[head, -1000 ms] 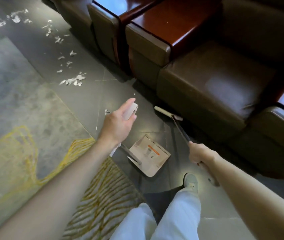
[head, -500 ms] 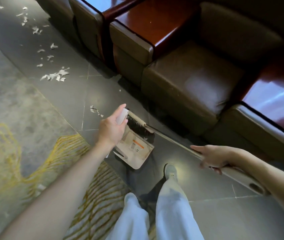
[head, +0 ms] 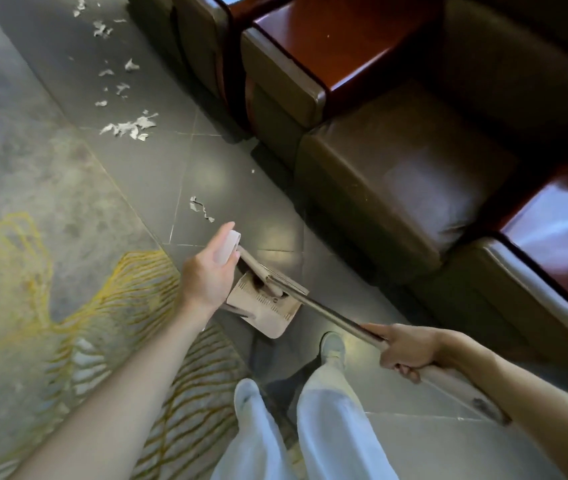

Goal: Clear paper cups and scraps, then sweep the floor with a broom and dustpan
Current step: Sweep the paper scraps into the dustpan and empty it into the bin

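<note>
The fingers of your left hand (head: pixel 209 273) curl round the dustpan (head: pixel 272 318) handle; those of your right hand (head: pixel 410 351) clamp the broom (head: pixel 327 312) pole. The broom's head sits in the dustpan, on the dark floor (head: pixel 241 181) beside the rug (head: pixel 50 188); paper scraps (head: pixel 130 126) lie beyond, apart.

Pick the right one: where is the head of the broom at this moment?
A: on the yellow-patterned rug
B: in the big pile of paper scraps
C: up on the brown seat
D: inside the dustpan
D: the broom, gripped by the right hand, has its head down inside the dustpan that the left hand holds, well short of the paper scraps.
</note>
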### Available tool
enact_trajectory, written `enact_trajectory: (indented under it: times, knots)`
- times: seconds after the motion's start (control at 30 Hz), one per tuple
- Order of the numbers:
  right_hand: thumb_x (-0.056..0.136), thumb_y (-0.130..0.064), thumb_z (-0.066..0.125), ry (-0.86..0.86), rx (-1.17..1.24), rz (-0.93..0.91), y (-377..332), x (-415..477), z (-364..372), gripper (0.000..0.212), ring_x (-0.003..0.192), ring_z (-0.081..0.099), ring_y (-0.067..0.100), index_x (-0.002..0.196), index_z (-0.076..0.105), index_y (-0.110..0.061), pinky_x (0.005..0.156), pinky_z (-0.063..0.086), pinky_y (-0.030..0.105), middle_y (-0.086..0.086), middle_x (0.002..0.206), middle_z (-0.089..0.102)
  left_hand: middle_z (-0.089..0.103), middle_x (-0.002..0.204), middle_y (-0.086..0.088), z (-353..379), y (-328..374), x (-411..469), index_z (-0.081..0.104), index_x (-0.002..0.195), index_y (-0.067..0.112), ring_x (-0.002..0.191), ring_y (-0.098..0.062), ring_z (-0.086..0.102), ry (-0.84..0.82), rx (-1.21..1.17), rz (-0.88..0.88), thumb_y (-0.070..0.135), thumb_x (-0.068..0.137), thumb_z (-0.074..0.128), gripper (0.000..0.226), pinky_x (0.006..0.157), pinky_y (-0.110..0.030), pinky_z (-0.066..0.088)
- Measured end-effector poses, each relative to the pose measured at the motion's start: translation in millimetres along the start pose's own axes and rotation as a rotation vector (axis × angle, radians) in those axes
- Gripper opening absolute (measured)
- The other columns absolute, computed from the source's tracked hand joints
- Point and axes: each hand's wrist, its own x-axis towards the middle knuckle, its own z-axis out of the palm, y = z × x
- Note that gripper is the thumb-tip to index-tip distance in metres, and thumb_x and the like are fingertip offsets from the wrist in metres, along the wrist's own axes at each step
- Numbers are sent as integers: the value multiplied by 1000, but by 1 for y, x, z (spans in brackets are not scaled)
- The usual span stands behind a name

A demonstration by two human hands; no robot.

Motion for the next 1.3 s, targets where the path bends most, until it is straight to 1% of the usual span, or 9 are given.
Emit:
enact_trajectory:
  times: [0.43,0.6,0.77,0.87,0.93,1.03,1.17,1.23,1.3]
  knots:
    - [90,-5,56,1,-334,-131,-98,-37,-130,77,54,49,10,151,17,-32,51,47,23,8,81,55,67,119,-14,-8,14,17,56,134,17,102,-37,63,417,-42,-248,15,92,63,42,80,-33,42]
    - [91,-3,53,39,-386,-180,-188,-7,-149,34,53,46,13,124,47,-8,50,45,26,7,73,50,66,119,-13,-26,6,54,56,132,16,104,-35,61,525,-73,-323,12,91,62,42,82,-31,39]
    - [88,-4,52,170,-585,-236,-280,58,-148,25,62,54,18,113,51,-7,60,49,29,13,86,59,66,115,-12,-38,-14,107,58,126,15,102,-34,59,660,-135,-454,7,89,60,38,82,-30,38]
    - [88,-8,54,250,-703,-197,-337,109,-150,2,75,58,22,89,55,-8,72,51,31,13,90,62,67,111,-12,-51,-34,149,59,124,14,99,-34,59,661,-133,-450,7,89,62,35,79,-27,35]
    - [90,-10,53,274,-713,-143,-370,139,-153,10,70,57,18,80,52,-10,64,48,26,9,82,60,66,108,-2,-58,-45,173,59,126,15,99,-29,59,648,-135,-476,9,90,62,37,75,-18,33]
    - [93,-13,49,282,-702,-52,-394,172,-159,8,62,53,14,97,55,-8,49,39,21,6,78,54,63,113,7,-67,-57,198,58,128,16,104,-20,56,634,-157,-472,11,90,63,39,77,-6,30]
    - [97,-27,53,180,-989,13,-385,165,-170,33,84,63,18,123,55,-7,71,50,25,6,97,63,64,122,-1,-81,-66,222,57,130,18,109,-23,57,607,-153,-511,13,91,62,40,81,-11,33]
    - [96,-38,55,108,-1047,70,-377,144,-184,39,69,63,12,124,51,-11,66,49,23,3,85,62,65,123,-3,-85,-64,233,57,129,16,109,-24,58,593,-165,-498,11,90,62,40,82,-13,33]
    - [97,-35,54,-3,-895,92,-372,122,-205,26,40,51,7,113,50,-16,43,42,20,1,64,53,66,120,-5,-87,-59,244,58,129,17,108,-27,59,559,-178,-494,12,90,63,40,83,-19,36]
